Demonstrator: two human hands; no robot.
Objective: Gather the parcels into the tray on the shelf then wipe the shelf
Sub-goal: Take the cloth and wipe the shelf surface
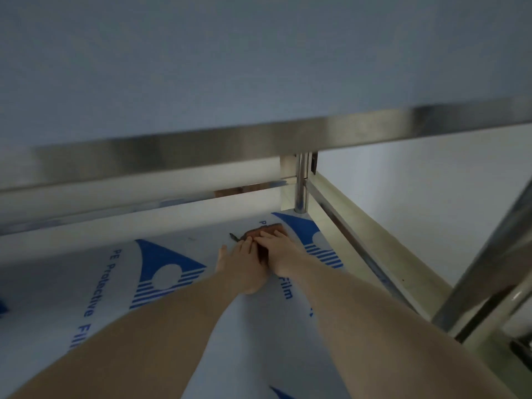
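Shelf [236,335] w/ blue-printed protective film, near its back right corner by steel post [300,182]: brown parcel [266,229] lies flat under both hands, left hand [244,263] & right hand [280,251] side by side, fingers straight, pressing on it, neither curled round it.

Looks like some kind of storeroom or commercial kitchen: a stainless steel shelf [236,335] rack with shiny posts [301,185], its blue-printed "PE Protective Film" [95,286] on, against plain pale walls [201,59].
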